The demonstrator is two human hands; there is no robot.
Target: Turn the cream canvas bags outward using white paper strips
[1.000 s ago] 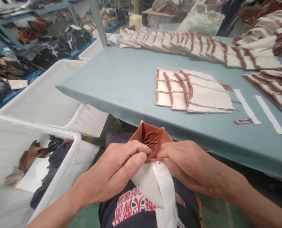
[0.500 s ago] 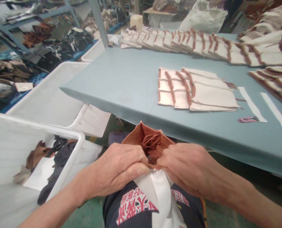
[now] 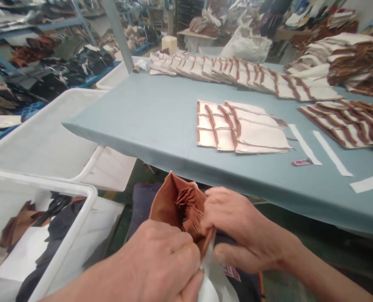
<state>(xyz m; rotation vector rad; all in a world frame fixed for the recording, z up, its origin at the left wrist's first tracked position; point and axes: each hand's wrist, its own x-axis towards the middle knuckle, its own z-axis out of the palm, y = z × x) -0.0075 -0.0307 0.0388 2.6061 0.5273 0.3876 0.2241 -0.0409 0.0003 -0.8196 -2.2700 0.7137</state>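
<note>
An open bag [image 3: 163, 197] with brown inner walls and a whitish outer side is held between my two hands at my lap. A bunch of brown fringe strips [image 3: 186, 205] shows inside its mouth. My left hand [image 3: 161, 256] is closed on the near edge of the bag, fingers curled under and partly hidden. On the other side, my right hand [image 3: 233, 226] grips the right rim, fingers over the brown inside and thumb on the outer side. The white material [image 3: 210, 289] of the bag hangs below my hands.
Before me is a blue-green table [image 3: 136, 113]. On it lie white panels with brown edges [image 3: 246, 130], a long row of similar pieces [image 3: 224, 69], white strips [image 3: 332, 153] and a small pink tool [image 3: 301, 162]. A white bin [image 3: 89, 197] with scraps stands at left.
My left hand has moved down and nearer to me along the edge. My right hand has shifted up the right rim, thumb now apart outside. The bag's mouth has turned; the view has shifted right.
</note>
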